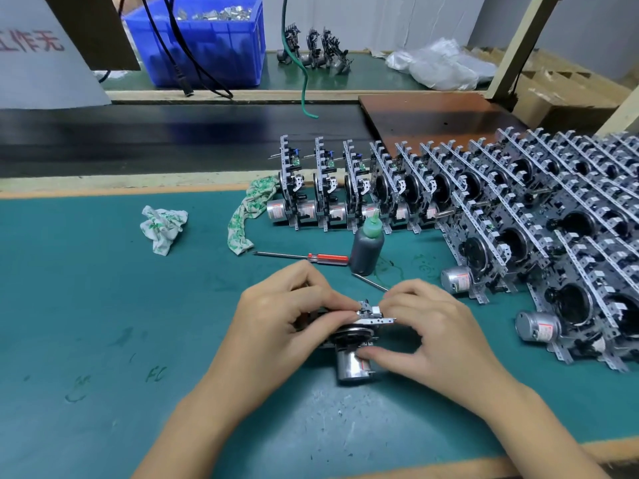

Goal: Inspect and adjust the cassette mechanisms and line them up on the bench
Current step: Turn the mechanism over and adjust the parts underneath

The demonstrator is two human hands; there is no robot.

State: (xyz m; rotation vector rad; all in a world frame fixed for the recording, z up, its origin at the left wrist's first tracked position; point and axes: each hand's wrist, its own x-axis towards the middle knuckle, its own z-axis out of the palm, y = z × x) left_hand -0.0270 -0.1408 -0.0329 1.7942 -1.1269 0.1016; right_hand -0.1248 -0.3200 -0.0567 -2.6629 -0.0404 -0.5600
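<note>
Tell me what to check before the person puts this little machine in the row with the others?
1. Both hands hold the mechanism: ok, left hand, right hand.
2. Adjustment finished: cannot tell.
3. Row of mechanisms standing upright: ok.
4. Free spot at the row's left end: not ok, a patterned rag lies there.
5. Bottle and screwdriver lie between hands and row: not ok.

From my remote seat, the clearest writing is three large red Chinese characters, 工作无, on the grey-white sign (38, 60) at the upper left, cut off by the frame edge. On the green tabletop (103, 305) I can make out faint handwritten marks that look like "FC" just left of the near forearm. The motor labels (461, 284) carry red and white print, too small for me to read.
</note>
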